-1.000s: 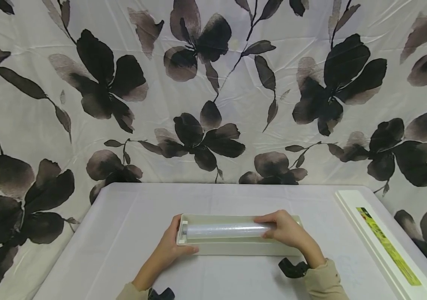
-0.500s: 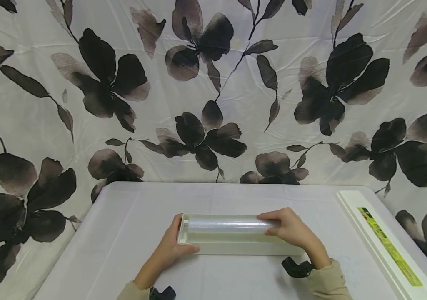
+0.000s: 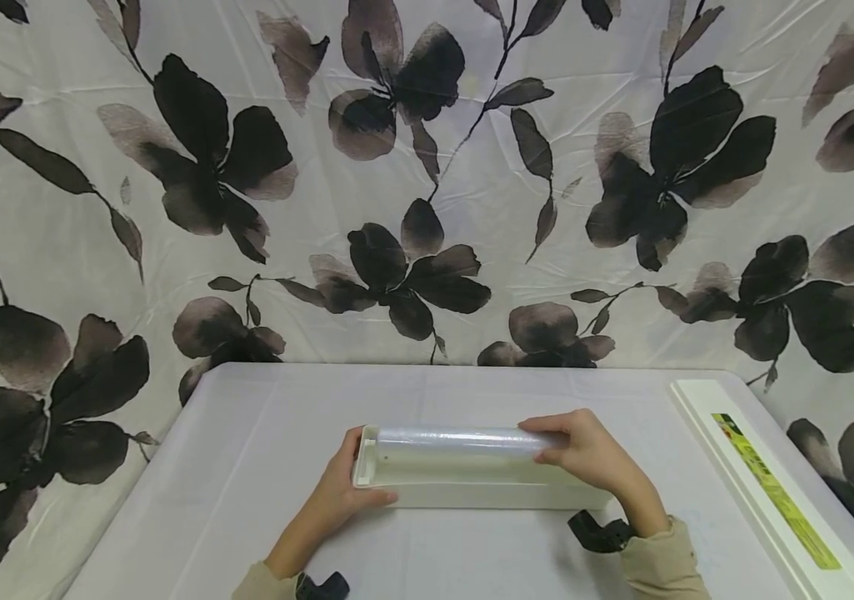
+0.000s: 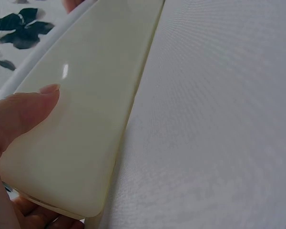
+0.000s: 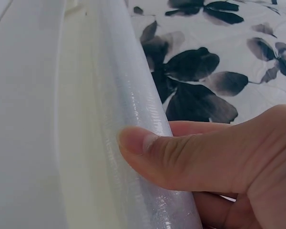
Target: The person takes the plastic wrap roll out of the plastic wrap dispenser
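A roll of cling film (image 3: pixel 456 440) lies along the far side of a long, open-topped cream box (image 3: pixel 471 497), near its back rim. My right hand (image 3: pixel 587 450) grips the roll near its right end, thumb in front and fingers behind; the wrist view shows the thumb (image 5: pixel 143 145) pressed on the shiny film. At the box's left end my left hand (image 3: pixel 344 483) holds the box, its thumb (image 4: pixel 28 107) over the front wall and other fingers curled under the end. The box's right end is partly hidden by my right hand and wrist.
A long white lid-like piece (image 3: pixel 704 408) with a yellow printed label (image 3: pixel 779 492) lies slanted along the table's right side. The white-covered table (image 3: pixel 247 442) ends at a floral cloth (image 3: pixel 531 200) behind. Black wrist cameras (image 3: pixel 597 532) sit at both wrists.
My right hand has drawn the cling film roll up and toward the box's back rim, baring more of the inside. The left hand has kept its hold on the box.
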A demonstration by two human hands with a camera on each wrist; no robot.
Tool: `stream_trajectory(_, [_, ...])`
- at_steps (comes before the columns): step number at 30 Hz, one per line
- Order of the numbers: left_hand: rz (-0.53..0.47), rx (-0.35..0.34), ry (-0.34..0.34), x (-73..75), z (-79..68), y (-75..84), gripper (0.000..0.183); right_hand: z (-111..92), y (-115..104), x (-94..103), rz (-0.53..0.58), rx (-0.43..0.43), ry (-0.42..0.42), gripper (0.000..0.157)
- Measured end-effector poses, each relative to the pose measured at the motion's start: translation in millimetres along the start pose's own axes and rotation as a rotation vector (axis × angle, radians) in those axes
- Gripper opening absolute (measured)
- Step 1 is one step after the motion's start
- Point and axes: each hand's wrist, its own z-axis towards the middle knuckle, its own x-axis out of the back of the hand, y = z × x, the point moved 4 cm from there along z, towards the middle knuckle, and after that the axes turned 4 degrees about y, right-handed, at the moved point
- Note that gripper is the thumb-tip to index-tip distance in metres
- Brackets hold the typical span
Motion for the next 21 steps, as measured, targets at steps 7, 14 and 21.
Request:
stream_trajectory(7, [0.007,0.018,0.013,-0.6,0.4,-3.8,0.091,-3,-2,10.9,-0.012,-0.008,0.040,0.040])
stream_trajectory(14, [0.022,0.028,0.014,-0.8,0.3,-4.4,0.093,-7,-1,21.6,-0.005,-0.031,0.098,0.040])
stream_trajectory(21, [0.036,0.035,0.019,-0.1,0.3,-5.2,0.093,-10,5,28.2,0.013,-0.053,0.141,0.039])
